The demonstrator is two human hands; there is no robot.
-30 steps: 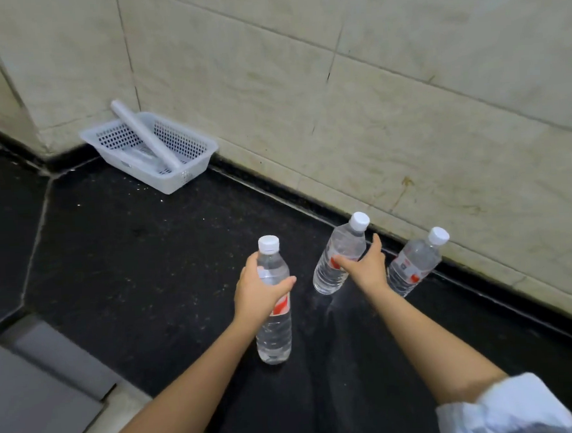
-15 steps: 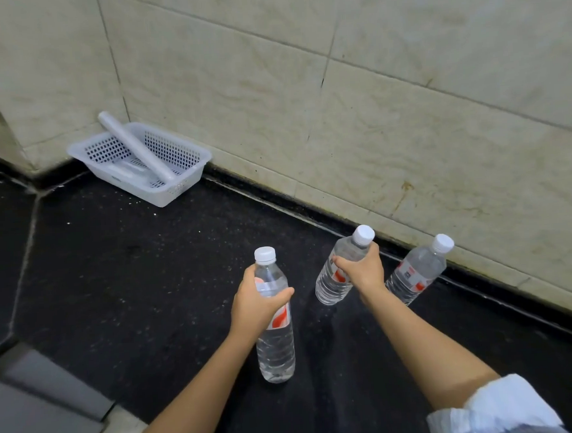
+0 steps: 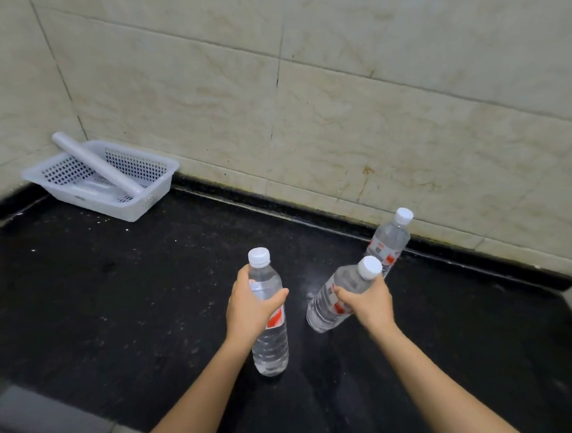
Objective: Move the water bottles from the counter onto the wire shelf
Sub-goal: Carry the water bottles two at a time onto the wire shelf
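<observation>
Pale stone tiles (image 3: 338, 112) backed a black speckled worktop (image 3: 116, 310), with a white perforated basket (image 3: 123, 211) in the far corner and a white tube (image 3: 97, 164) lying across it. The left hand (image 3: 250, 309) was wrapped round the shoulder of the near bottle (image 3: 270, 344), which was upright. The right hand (image 3: 370, 303) was curled round the upper body of the middle bottle (image 3: 330, 300), which leaned with its cap toward the camera. Whether either base had cleared the worktop could not be told. A far bottle (image 3: 388, 243) stood untouched close to the wall, just beyond the middle one. No wire shelf was in view.

All three looked full and capped, so they were probably fairly heavy for their size and safe to tilt. Their thin clear walls would likely dent under a hard squeeze and feel slick. A firm wrap at or just above the red label, nearer the weight, seemed the surest hold.
</observation>
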